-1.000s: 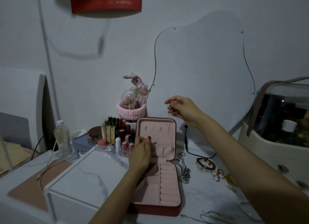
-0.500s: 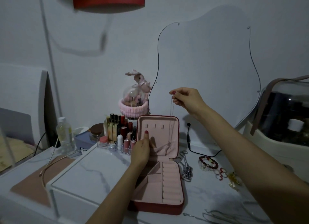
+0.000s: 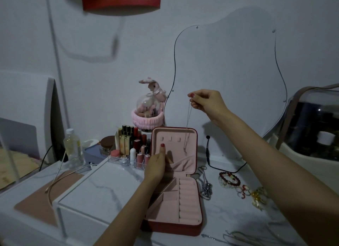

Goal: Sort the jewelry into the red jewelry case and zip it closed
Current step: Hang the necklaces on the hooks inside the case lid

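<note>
1. Necklace (image 3: 188,128), a thin pale chain, hangs straight down from the right hand (image 3: 207,102), whose grip pinches its top end between thumb and fingertips; the low end with a small pendant dangles in front of the upright lid of the red jewelry case (image 3: 174,225).
2. Below and to the left of that grip, the left hand (image 3: 156,165) holds the left edge of the lid, thumb up along the pink lining and the other fingers hidden behind it, so it seems to brace the lid upright.
3. The case lies open on the white marble-look surface (image 3: 102,189); its base, nearer the person than the left grip, shows bare pink compartments and a column of ring rolls.
4. Step in hand, as I judge it: hanging the first necklace in the lid. A row of small hooks (image 3: 170,139) sits just left of the dangling chain, with a gathered pocket (image 3: 180,165) beneath.
5. The next move calls for bringing the pinched end down and left to a hook, catching the chain on it, then tucking the pendant end into the pocket. The chain is fine and swings freely, so slow steady travel seems wise.
6. Well below the right grip, right of the case, wait a silver chain (image 3: 206,188), a red bead bracelet (image 3: 230,179), red rings (image 3: 243,190) and a gold piece (image 3: 257,197); the zip stays for last.
</note>
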